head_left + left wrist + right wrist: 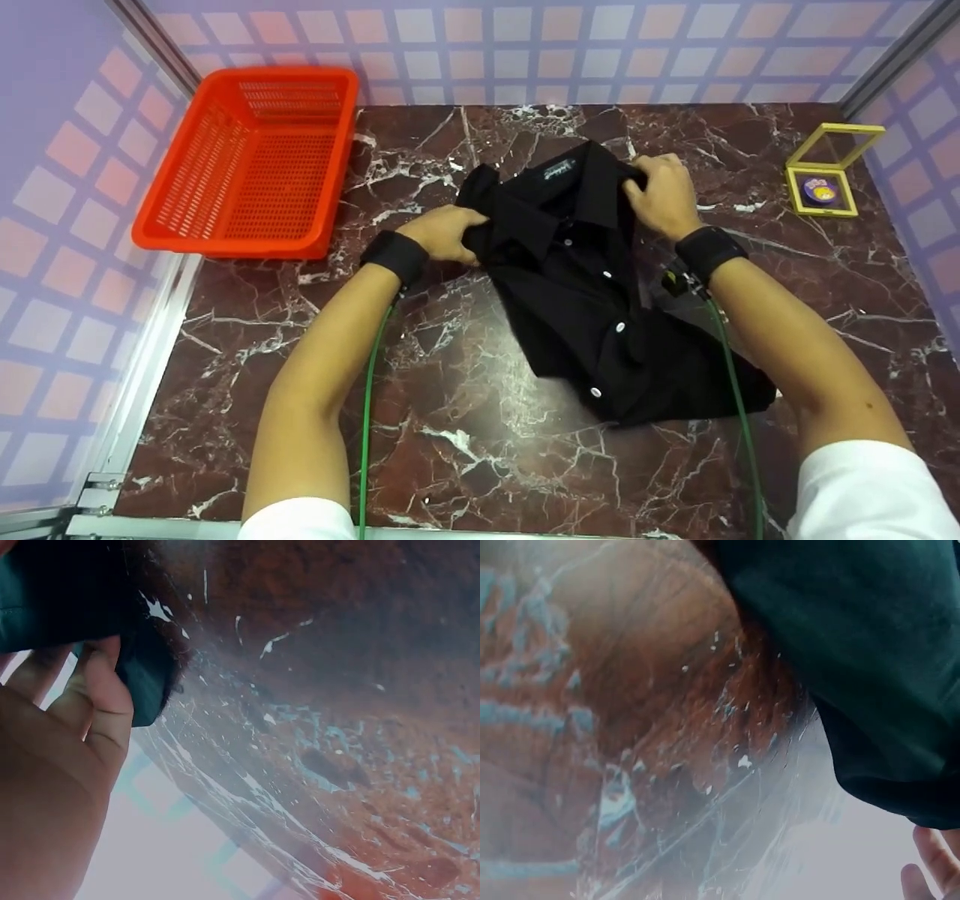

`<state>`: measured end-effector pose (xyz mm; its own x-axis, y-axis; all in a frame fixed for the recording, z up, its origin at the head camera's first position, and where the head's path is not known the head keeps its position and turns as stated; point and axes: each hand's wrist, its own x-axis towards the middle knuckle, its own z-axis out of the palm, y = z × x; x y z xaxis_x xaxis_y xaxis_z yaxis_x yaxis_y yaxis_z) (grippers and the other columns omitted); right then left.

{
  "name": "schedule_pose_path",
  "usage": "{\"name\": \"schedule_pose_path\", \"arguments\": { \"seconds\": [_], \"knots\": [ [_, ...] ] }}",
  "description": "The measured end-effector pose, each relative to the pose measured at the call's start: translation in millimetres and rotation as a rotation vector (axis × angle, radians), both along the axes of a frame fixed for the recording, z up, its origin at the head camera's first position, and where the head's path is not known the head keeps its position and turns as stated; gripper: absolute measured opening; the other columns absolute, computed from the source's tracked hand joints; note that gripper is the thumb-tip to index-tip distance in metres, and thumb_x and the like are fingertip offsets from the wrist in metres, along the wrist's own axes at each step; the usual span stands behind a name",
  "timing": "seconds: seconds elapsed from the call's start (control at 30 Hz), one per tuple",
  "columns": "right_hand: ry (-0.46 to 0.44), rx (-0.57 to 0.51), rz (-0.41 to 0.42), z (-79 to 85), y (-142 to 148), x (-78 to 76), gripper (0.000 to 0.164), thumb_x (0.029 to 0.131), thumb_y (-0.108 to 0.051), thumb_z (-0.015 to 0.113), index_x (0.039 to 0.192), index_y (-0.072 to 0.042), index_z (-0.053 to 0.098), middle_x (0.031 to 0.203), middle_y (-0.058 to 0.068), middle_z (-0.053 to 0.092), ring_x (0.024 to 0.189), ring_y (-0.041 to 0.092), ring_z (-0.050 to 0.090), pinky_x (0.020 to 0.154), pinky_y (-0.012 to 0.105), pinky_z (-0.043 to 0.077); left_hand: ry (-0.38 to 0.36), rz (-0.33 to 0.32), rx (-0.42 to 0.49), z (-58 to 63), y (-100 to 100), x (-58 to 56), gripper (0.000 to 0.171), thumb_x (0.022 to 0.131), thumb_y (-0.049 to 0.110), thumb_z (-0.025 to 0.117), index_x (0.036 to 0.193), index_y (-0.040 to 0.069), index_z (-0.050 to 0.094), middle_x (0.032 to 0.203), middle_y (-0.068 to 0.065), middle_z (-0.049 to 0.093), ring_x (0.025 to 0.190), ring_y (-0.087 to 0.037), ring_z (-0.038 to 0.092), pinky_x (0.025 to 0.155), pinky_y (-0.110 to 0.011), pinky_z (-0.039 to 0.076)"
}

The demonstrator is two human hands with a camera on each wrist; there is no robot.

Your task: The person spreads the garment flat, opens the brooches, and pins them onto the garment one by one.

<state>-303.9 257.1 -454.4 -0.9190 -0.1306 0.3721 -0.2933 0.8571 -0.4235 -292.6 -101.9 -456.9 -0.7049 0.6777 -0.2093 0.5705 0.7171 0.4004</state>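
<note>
A black button-up shirt (pixel 570 285) with white buttons lies front side up, its collar (pixel 598 187) toward the back and its lower part bunched toward the right arm. My left hand (pixel 442 231) pinches the shirt at its left shoulder. On the other side, my right hand (pixel 664 193) grips the cloth at the right shoulder. In the left wrist view, curled fingers (pixel 105 690) hold the dark fabric's edge. Only a few fingertips (pixel 934 859) show below the hanging cloth in the right wrist view.
A red plastic basket (pixel 330 217) stands at the back left of the marble-patterned table (pixel 465 465). At the far right sits a small yellow-framed case (pixel 823 211) with its lid raised. Green cables (pixel 366 420) run from both wristbands toward the front edge.
</note>
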Motion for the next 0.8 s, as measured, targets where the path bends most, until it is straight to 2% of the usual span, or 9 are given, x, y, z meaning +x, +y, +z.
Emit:
{"name": "schedule_pose_path", "arguments": {
  "seconds": [0.07, 0.17, 0.27, 0.33, 0.47, 0.63, 0.8],
  "knots": [
    [-0.013, 0.005, -0.011, -0.2, 0, -0.1, 0.025, 0.084, -0.019, 0.061, 0.101, -0.001, 0.066, 0.099, 0.019, 0.066, 0.1, 0.037, 0.052, 0.09, 0.048, 0.036, -0.013, 0.017, 0.017, 0.3, -2, -0.7, 0.056, 0.068, 0.032, 0.078, 0.121, 0.022, 0.061, 0.115, 0.002, 0.06, 0.099, -0.019, 0.054, 0.091, -0.032, 0.04],
    [-0.021, 0.007, -0.028, -0.8, 0, -0.4, 0.026, 0.087, -0.022, 0.061, 0.102, -0.002, 0.065, 0.1, 0.019, 0.066, 0.098, 0.038, 0.053, 0.088, 0.049, 0.037, -0.041, 0.032, 0.017, 2.6, -6, -0.9, 0.061, 0.068, 0.033, 0.079, 0.125, 0.024, 0.059, 0.119, 0.002, 0.06, 0.102, -0.019, 0.054, 0.092, -0.031, 0.04],
    [-0.023, -0.001, -0.042, -1.6, 1, -0.6, 0.027, 0.089, -0.027, 0.061, 0.099, -0.002, 0.064, 0.099, 0.019, 0.066, 0.094, 0.039, 0.055, 0.084, 0.049, 0.038, -0.048, 0.034, -0.012, 5.5, -8, -0.3, 0.069, 0.067, 0.033, 0.08, 0.13, 0.019, 0.056, 0.127, -0.001, 0.056, 0.112, -0.02, 0.051, 0.098, -0.032, 0.037],
    [-0.027, -0.009, -0.054, -1.8, 2, -0.4, 0.029, 0.089, -0.03, 0.061, 0.097, -0.003, 0.063, 0.097, 0.019, 0.066, 0.092, 0.04, 0.057, 0.081, 0.05, 0.039, -0.04, 0.028, -0.041, 7.3, -8, 0.4, 0.069, 0.066, 0.033, 0.081, 0.128, 0.014, 0.057, 0.128, -0.004, 0.055, 0.117, -0.022, 0.049, 0.1, -0.032, 0.035],
    [-0.055, -0.007, -0.081, -1.0, 2, 0.6, 0.032, 0.089, -0.036, 0.06, 0.092, -0.004, 0.061, 0.093, 0.02, 0.066, 0.088, 0.042, 0.059, 0.076, 0.053, 0.04, -0.002, 0.037, -0.107, 10.9, -7, 1.8, 0.055, 0.068, 0.03, 0.08, 0.116, 0.008, 0.065, 0.12, -0.006, 0.058, 0.113, -0.026, 0.05, 0.1, -0.035, 0.036],
    [-0.121, 0.022, -0.109, 1.2, 5, 2.2, 0.04, 0.089, -0.043, 0.056, 0.089, -0.003, 0.06, 0.091, 0.022, 0.064, 0.087, 0.043, 0.058, 0.073, 0.055, 0.04, -0.012, 0.126, -0.167, 15.0, -9, 2.4, 0.042, 0.076, 0.025, 0.07, 0.112, 0.004, 0.065, 0.115, -0.009, 0.061, 0.11, -0.028, 0.053, 0.097, -0.037, 0.038],
    [-0.142, 0.035, -0.088, 0.3, 13, 2.4, 0.05, 0.089, -0.048, 0.053, 0.085, 0.0, 0.064, 0.092, 0.026, 0.064, 0.091, 0.045, 0.057, 0.079, 0.055, 0.04, 0.002, 0.178, -0.17, 13.2, -15, 0.9, 0.031, 0.081, 0.026, 0.059, 0.104, 0.008, 0.07, 0.107, -0.011, 0.065, 0.104, -0.029, 0.056, 0.093, -0.039, 0.041]
  ]
}}
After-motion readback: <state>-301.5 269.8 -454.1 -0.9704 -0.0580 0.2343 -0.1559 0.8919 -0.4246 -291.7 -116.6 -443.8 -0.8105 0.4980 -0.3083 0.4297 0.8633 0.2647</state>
